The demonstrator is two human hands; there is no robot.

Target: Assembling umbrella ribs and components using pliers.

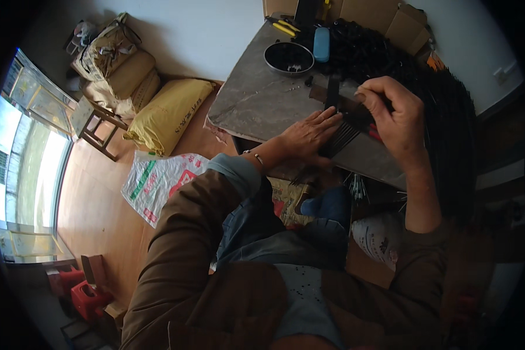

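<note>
My left hand [312, 135] lies with its fingers stretched out over a row of thin dark rods [343, 140] at the table's front edge. Its fingertips touch the lower end of a black upright strip [332, 93]. To the right, my right hand [394, 111] is raised, thumb and forefinger pinched together. Whatever sits in that pinch is too small and dark to make out. A brown flat piece [317, 93] lies beside the black strip. Something red [374, 133] shows just below my right hand.
On the grey table [245, 87] stand a bowl of small black parts [289, 58], a light-blue case [321, 44] and yellow-handled pliers [284, 27]. A large black heap [367, 49] covers the right. Yellow sack [169, 114], wooden stool [96, 125] and white plastic bag [157, 184] occupy the floor left.
</note>
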